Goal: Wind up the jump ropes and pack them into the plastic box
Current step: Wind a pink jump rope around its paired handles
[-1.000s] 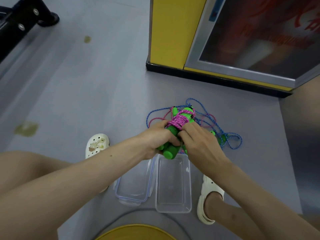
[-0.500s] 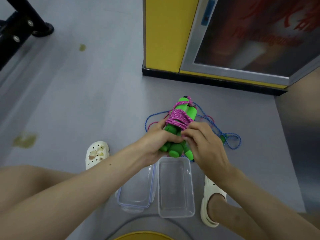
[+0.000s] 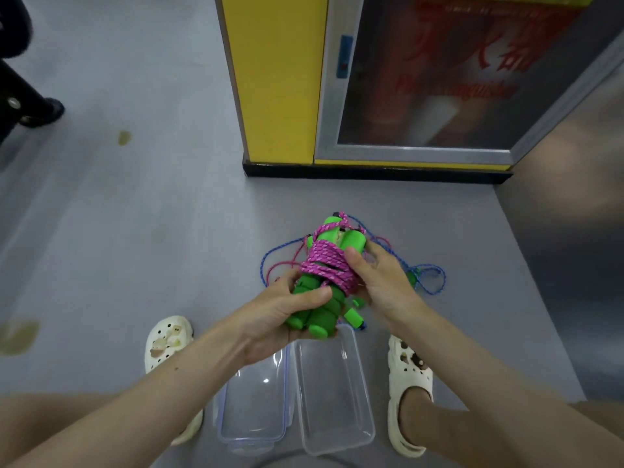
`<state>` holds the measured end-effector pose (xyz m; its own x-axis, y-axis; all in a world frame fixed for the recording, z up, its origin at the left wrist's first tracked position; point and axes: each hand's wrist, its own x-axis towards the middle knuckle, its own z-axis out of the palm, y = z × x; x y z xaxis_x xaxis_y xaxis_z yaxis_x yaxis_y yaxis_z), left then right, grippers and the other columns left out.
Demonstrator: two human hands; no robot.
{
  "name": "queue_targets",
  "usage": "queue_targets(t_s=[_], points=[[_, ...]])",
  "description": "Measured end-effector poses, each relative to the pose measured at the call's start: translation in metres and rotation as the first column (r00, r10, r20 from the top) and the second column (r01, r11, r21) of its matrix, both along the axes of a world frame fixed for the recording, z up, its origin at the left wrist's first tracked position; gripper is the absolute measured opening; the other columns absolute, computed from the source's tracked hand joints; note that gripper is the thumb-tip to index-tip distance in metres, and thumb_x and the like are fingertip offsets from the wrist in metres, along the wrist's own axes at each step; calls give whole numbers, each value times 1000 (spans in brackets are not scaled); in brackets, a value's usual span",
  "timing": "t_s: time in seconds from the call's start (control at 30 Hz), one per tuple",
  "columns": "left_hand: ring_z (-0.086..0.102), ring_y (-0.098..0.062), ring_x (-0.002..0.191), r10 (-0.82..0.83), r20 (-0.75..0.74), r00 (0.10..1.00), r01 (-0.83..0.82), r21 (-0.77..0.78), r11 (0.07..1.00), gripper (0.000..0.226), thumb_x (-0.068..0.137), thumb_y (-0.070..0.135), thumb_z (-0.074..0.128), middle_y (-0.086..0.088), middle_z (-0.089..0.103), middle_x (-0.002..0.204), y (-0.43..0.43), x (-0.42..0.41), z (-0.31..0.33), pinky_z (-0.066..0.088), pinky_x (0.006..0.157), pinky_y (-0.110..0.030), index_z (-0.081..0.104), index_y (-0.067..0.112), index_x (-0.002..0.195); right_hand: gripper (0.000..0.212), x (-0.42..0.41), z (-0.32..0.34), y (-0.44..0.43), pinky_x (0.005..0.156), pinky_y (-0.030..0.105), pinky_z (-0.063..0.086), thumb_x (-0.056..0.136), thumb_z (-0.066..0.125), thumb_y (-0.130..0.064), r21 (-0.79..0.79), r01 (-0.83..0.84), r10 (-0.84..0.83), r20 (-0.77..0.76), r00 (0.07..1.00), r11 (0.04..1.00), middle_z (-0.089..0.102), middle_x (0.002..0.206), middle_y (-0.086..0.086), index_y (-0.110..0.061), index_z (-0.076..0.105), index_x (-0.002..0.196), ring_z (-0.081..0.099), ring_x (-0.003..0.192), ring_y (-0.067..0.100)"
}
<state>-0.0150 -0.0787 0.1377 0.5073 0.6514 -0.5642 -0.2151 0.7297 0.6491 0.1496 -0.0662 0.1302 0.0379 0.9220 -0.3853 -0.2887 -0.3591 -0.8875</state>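
Your left hand (image 3: 280,314) curls its fingers round the near ends of the green foam jump-rope handles (image 3: 317,319). Your right hand (image 3: 380,282) clasps the braided pink cord (image 3: 326,268) wound round them, just above the clear plastic box (image 3: 334,400) on the grey floor (image 3: 152,231).

Plastic box (image 3: 334,396) sits mouth-up, reachable from above, hemmed by lid (image 3: 253,403) just beside its left and clog (image 3: 410,373) near its right; loose ropes (image 3: 429,278) and yellow cabinet (image 3: 277,96) bar the far side; grey floor (image 3: 118,231) leftward lies open.
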Motion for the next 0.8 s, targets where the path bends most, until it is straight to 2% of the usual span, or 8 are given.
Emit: queue_targets(t_s=[0.13,0.2,0.3,0.5,0.57,0.63,0.7,0.8], points=[[68,-33,97,32,-75,997,-30,21,999,57,70,10,73,-16,69,109,-1,6,-1,57,80,-50,53,10,123,31,1,-8,0,69,29,58,92,56,-17,-8,44,-44,55,998,999,72,96,5,-4,55,121,71,84,17],[68,-33,96,42,-109,993,-39,27,999,49,75,7,69,-17,69,109,0,8,-1,56,82,-49,55,8,122,31,1,-9,0,69,29,58,94,53,-18,-63,61,-63,-29,998,996,71,99,5,-6,54,122,70,85,16],[69,-32,90,61,-139,988,-55,49,997,33,86,2,60,-18,70,104,3,8,-1,56,79,-47,57,6,118,37,2,-9,1,81,36,57,98,44,-25,-141,26,-54,-198,979,990,65,119,13,-7,50,130,65,104,24],[67,-34,91,86,-183,979,-76,63,995,31,88,0,55,-23,68,105,-8,11,-3,55,80,-48,57,2,118,37,0,-15,-7,81,39,56,99,44,-19,-207,95,-154,-291,944,974,57,128,19,-9,45,134,61,107,28],[69,-30,86,130,-173,976,-123,47,991,34,88,0,55,-21,69,101,-15,10,-6,57,76,-45,55,1,121,40,-3,-7,-12,82,42,53,99,39,-38,-305,25,-118,-292,949,952,60,123,18,-11,51,126,61,105,28],[71,-24,75,169,-165,972,-166,34,986,34,88,1,56,-14,71,93,-22,11,-7,58,69,-40,55,5,122,52,-4,2,-18,72,41,52,95,33,-56,-377,17,-141,-304,942,926,63,105,16,-13,57,112,62,92,26],[70,-21,72,171,-198,965,-163,56,985,33,88,0,58,-10,71,92,-33,16,-4,59,64,-37,55,10,119,55,-1,10,-28,61,37,50,93,34,-59,-401,58,-171,-251,953,914,62,93,14,-13,58,109,61,80,25],[65,-20,72,110,-386,916,-37,193,981,43,84,-5,62,-8,64,92,-54,25,0,56,56,-31,47,10,121,44,2,15,-48,59,31,51,95,40,-53,-396,-22,-47,-163,986,918,62,93,10,-15,60,109,60,76,21]])
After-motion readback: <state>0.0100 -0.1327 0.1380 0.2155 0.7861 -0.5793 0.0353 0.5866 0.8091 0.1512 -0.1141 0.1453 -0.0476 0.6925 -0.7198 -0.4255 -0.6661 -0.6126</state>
